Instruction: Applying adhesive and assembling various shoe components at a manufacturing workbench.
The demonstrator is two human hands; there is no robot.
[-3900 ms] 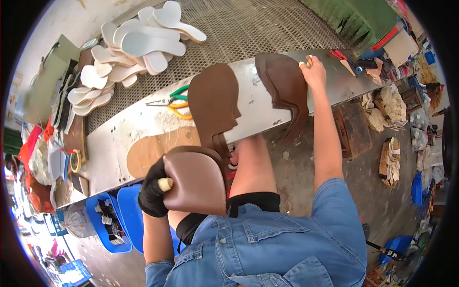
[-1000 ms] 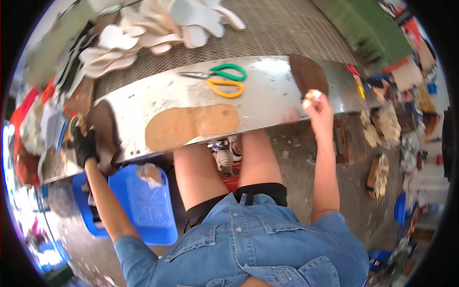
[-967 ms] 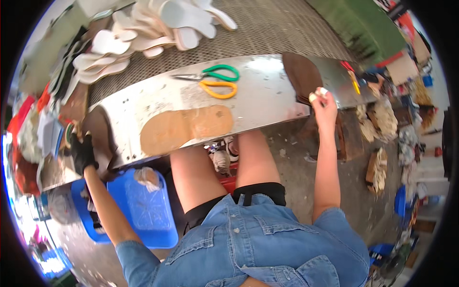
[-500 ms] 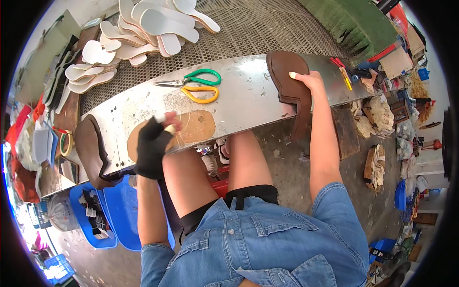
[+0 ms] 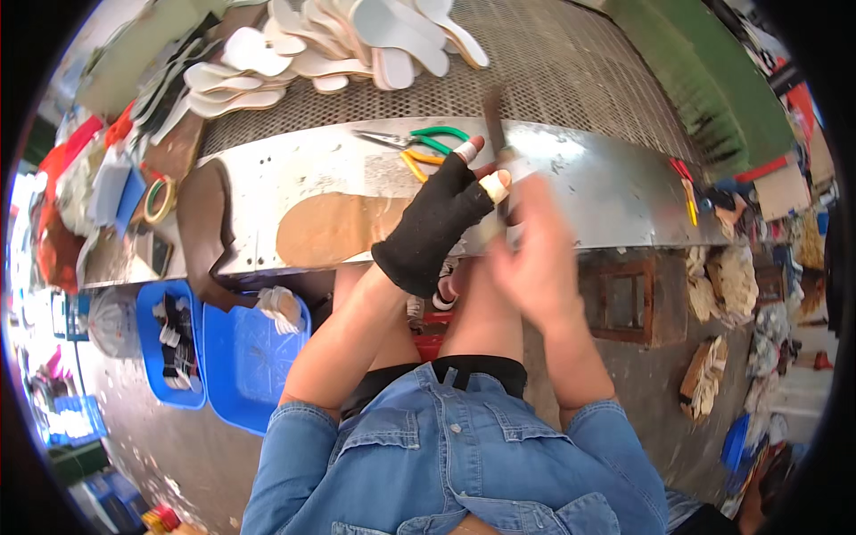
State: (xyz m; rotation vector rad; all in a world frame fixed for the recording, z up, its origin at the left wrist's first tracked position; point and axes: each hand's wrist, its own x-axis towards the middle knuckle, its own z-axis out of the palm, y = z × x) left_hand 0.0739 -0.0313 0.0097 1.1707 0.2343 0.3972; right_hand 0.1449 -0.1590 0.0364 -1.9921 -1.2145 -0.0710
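Note:
My left hand, in a black fingerless glove with wrapped fingertips, pinches a narrow-looking dark brown leather piece above the metal bench. The piece stands nearly edge-on, so its full outline is hidden. Close against its right side is my right hand, bare and smeared by motion; its fingers cannot be made out clearly. Below and left of the gloved hand lies a tan sole-shaped sheet on the bench. Scissors with one green and one yellow handle rest just behind my left hand, partly covered by it.
Another dark brown leather piece overhangs the bench's left front edge. White sole-shaped pieces are heaped on the mesh behind. A blue bin stands below left, a tape roll above it. A yellow-handled tool lies at right.
The brown leather came leftward from the bench's right side, turning edge-on. My left hand moved right and took hold of it. The view has shifted, and a white bundle now shows over the blue bin.

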